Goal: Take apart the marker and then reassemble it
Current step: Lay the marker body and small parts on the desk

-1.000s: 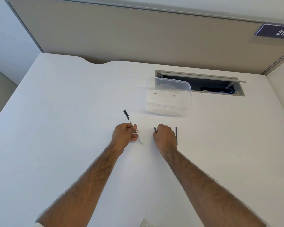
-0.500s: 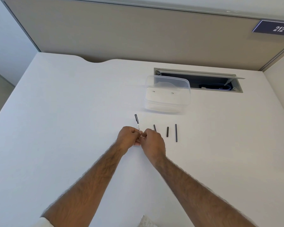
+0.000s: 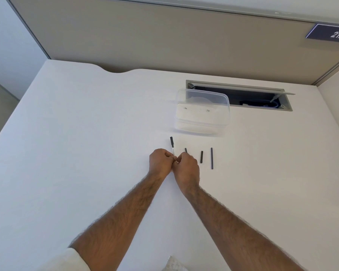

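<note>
White matte tabletop (image 3: 86,153), smooth, curved notch in the far edge; beige partition panel (image 3: 164,40) behind it, dark sign (image 3: 329,34) reading 212. Rectangular cable hatch (image 3: 241,94) near the far right edge, lid ajar. Clear plastic box (image 3: 203,112), rounded corners, just in front of the hatch. Left hand (image 3: 160,160) and right hand (image 3: 187,167) touch mid-table, both fists curled around the marker (image 3: 172,144): thin white barrel, black tip end sticking up toward the box. Right of the hands, loose black parts: long thin rod (image 3: 211,158), short piece (image 3: 201,157), small stub (image 3: 186,150) half hidden.
</note>
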`<state>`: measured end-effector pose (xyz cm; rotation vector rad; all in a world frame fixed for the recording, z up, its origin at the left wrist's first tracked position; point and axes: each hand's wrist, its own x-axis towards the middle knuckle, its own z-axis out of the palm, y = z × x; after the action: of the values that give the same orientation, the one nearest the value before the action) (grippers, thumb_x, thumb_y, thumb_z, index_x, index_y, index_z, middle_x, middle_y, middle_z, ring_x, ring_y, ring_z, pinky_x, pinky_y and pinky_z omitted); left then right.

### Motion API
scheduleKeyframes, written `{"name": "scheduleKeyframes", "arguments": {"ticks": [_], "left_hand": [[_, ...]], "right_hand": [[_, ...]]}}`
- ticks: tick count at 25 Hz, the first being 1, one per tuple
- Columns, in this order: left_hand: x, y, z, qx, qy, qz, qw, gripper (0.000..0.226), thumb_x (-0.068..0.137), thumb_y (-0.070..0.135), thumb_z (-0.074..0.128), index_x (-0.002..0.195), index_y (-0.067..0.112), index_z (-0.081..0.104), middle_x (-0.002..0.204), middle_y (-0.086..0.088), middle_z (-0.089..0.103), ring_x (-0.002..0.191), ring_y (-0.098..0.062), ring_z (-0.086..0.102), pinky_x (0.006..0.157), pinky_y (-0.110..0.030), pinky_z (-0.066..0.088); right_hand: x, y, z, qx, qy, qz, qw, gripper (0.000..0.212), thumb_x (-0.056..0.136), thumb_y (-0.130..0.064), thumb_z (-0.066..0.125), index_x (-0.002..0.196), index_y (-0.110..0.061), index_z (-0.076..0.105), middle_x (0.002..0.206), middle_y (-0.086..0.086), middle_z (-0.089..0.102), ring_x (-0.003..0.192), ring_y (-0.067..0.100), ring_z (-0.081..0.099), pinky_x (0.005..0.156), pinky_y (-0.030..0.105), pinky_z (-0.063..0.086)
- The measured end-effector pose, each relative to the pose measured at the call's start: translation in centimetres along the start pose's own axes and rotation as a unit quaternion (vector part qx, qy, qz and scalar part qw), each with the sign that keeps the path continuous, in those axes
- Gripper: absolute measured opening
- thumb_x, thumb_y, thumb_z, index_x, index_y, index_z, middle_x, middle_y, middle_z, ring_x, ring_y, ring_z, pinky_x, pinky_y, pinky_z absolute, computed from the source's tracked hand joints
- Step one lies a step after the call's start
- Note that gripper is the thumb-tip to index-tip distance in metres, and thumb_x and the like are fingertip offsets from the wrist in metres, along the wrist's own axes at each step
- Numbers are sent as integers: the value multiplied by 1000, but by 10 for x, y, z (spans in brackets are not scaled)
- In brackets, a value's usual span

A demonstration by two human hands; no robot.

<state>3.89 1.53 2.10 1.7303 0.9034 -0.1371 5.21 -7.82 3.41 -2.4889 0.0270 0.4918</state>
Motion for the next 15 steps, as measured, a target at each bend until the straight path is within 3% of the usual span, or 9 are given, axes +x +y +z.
{"name": "scheduleKeyframes", "arguments": {"ticks": [5,9,13,15], "left_hand": [[-1,5,6,40,9,16,999,18,80,0,66,69,11,75,71,6,74,69,-9,70,55,-22,53],[-2,6,4,56,14,18,998,14,80,1,64,72,6,73,71,6,73,69,-11,70,55,-23,55],[-3,6,1,22,-5,24,999,9,84,4,63,77,4,69,75,-6,74,67,-23,73,60,-36,62],[-4,3,-5,72,7,37,997,13,91,14,61,80,8,66,79,-4,73,68,-24,70,59,-38,59]], "right_hand": [[3,0,-1,-19,11,4,1000,9,86,-14,54,92,-11,60,87,4,67,79,24,65,60,32,48],[4,2,-3,-12,-4,-11,1000,4,85,-16,57,86,-12,57,84,2,65,69,18,59,54,30,45],[2,13,-12,-49,33,-49,997,12,90,-22,60,97,-12,61,98,2,63,87,21,62,68,35,52],[7,20,-20,-91,66,-57,992,14,92,-21,56,100,-10,61,103,5,62,95,25,61,72,36,51]]}}
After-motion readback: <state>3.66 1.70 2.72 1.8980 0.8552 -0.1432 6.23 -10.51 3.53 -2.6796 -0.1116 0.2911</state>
